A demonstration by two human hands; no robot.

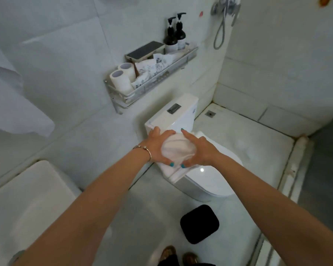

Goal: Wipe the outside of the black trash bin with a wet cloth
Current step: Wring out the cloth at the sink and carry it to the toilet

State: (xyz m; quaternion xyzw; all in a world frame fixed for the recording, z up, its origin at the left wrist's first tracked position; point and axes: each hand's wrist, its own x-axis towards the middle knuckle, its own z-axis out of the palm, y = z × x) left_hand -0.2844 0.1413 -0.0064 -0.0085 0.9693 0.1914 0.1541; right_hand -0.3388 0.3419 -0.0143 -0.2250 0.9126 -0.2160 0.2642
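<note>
White cloth (178,148), bunched and gripped between left hand (158,148) and right hand (198,150) above the toilet (202,181); black trash bin (199,223) stands on the floor (142,217) directly below, just beside the toilet's front edge, right hand likely nearer.

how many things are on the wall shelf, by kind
Toilet paper rolls: 2
Pump bottles: 2
Phone: 1
White printed packets: a heap, about 3, overlapping so the count is unsure
Total: about 8 on the wall shelf
</note>
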